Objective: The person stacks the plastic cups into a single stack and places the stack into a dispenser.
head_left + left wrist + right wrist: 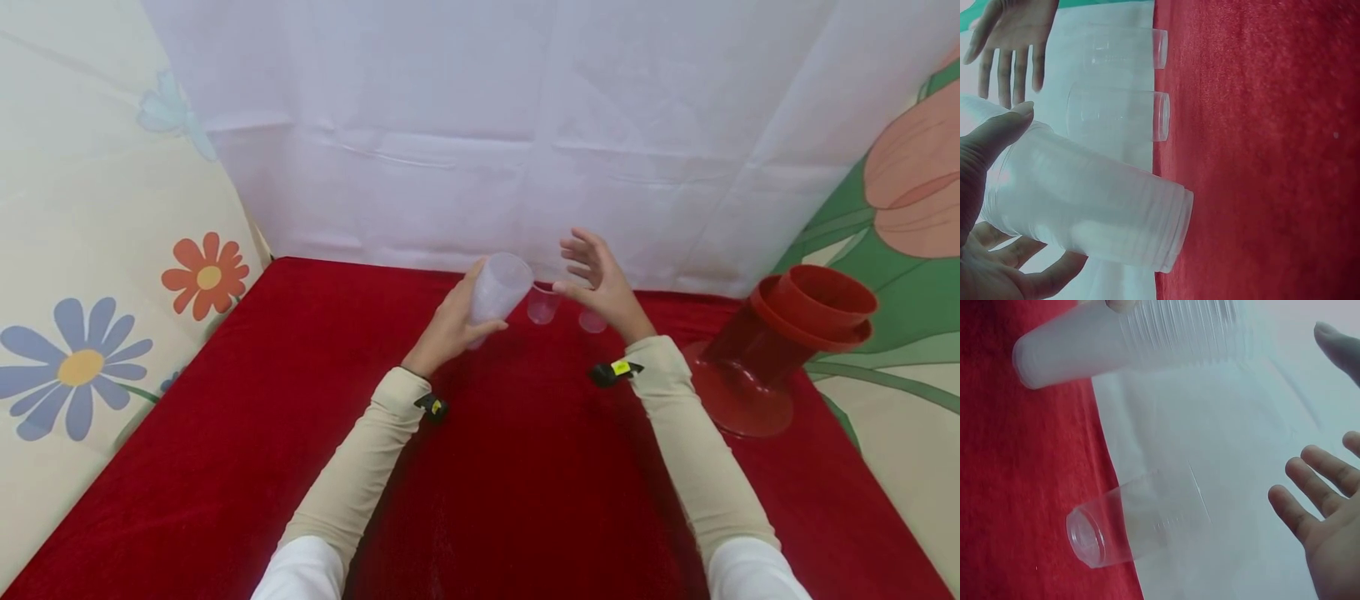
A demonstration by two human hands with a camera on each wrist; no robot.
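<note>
My left hand grips a tall stack of nested clear plastic cups, fingers and thumb curled around its side. The stack tilts, its rims upward and its base toward the red cloth; the ridged rims show in the right wrist view. Opposite it, my right hand is raised with fingers spread and nothing in it. Two single clear cups stand upright near the cloth's back edge: one cup between the hands, another cup partly hidden behind my right hand. Both cups also show beyond the stack in the left wrist view.
A red plastic piece with a wide round base and a cylindrical top stands at the right. Red cloth covers the table. A white sheet hangs behind it, with flower-print panels at both sides.
</note>
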